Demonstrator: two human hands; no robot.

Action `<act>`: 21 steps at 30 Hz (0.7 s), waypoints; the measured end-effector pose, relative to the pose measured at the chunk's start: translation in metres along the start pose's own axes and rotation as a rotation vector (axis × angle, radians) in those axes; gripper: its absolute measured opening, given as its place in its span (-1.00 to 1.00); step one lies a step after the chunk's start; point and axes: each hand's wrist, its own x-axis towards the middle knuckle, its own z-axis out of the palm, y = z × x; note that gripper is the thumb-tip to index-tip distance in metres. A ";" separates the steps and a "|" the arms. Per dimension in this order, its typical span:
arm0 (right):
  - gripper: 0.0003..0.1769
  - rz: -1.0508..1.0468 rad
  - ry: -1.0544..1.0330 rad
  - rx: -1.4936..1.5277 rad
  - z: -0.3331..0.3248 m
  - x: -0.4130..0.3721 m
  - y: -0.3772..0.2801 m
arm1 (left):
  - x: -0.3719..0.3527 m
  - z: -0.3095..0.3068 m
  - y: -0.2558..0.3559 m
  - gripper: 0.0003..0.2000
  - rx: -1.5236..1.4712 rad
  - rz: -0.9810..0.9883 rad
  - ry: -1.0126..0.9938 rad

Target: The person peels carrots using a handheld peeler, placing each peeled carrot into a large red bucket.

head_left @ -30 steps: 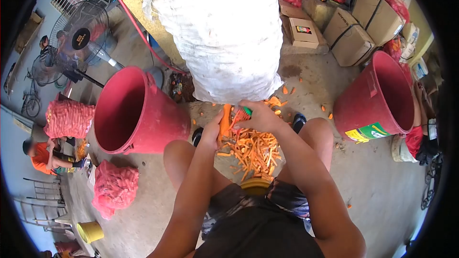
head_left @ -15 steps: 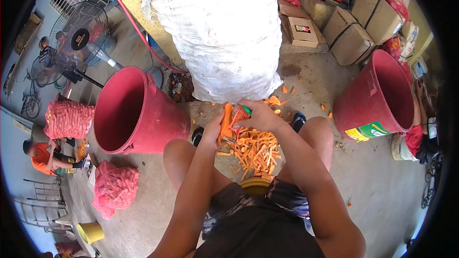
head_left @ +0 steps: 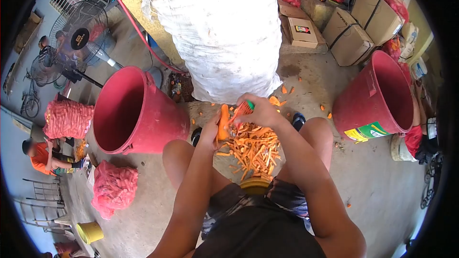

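Observation:
My left hand (head_left: pixel 209 133) is wrapped round a thick orange carrot (head_left: pixel 223 123), held nearly upright between my knees. In my right hand (head_left: pixel 262 112) is a peeler (head_left: pixel 243 110) with a red body and a green part, just to the right of the carrot. Its blade end is blurred and partly covered by my fingers. Beneath both hands, a heap of orange carrot peelings (head_left: pixel 256 150) covers the floor between my feet. A yellow bucket or stool rim (head_left: pixel 256 185) shows below my lap.
A big white sack (head_left: pixel 224 38) topped with carrots stands in front of me. Red tubs flank me, one on the left (head_left: pixel 165 119) and one on the right (head_left: pixel 363 102). Pink mesh bags (head_left: pixel 114 186), a fan (head_left: pixel 79 38), boxes (head_left: pixel 346 36) and a seated person (head_left: pixel 42 155) are farther out.
My right hand with the peeler has lifted slightly and turned, drawing away from the carrot. The carrot in my left hand has shifted only a little.

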 end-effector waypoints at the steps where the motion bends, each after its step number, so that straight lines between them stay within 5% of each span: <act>1: -0.32 -0.163 -0.029 -0.034 0.010 0.000 0.008 | -0.003 0.004 0.000 -0.60 -0.028 0.022 0.015; 2: -0.26 -0.326 -0.053 -0.066 0.015 0.001 0.015 | -0.001 0.002 -0.002 -0.60 -0.025 0.018 0.015; 4: -0.27 -0.328 0.001 -0.156 0.010 0.000 0.012 | 0.005 -0.002 -0.005 -0.57 0.036 0.027 -0.033; 6: -0.29 -0.043 0.085 -0.109 -0.008 0.010 0.009 | 0.005 -0.008 -0.006 -0.59 0.085 0.001 -0.042; 12: -0.36 0.098 0.218 -0.187 -0.031 0.020 0.016 | 0.004 -0.015 -0.004 -0.63 0.038 -0.055 -0.030; 16: -0.36 0.050 0.135 -0.088 -0.009 0.002 -0.002 | 0.014 -0.020 -0.007 -0.62 -0.015 -0.050 0.056; 19: -0.28 -0.316 -0.063 -0.167 0.014 -0.002 0.008 | 0.014 -0.013 -0.010 -0.57 0.092 -0.009 -0.041; 21: -0.27 -0.220 -0.011 -0.171 0.004 0.005 0.019 | 0.013 -0.013 -0.013 -0.57 0.171 -0.025 -0.024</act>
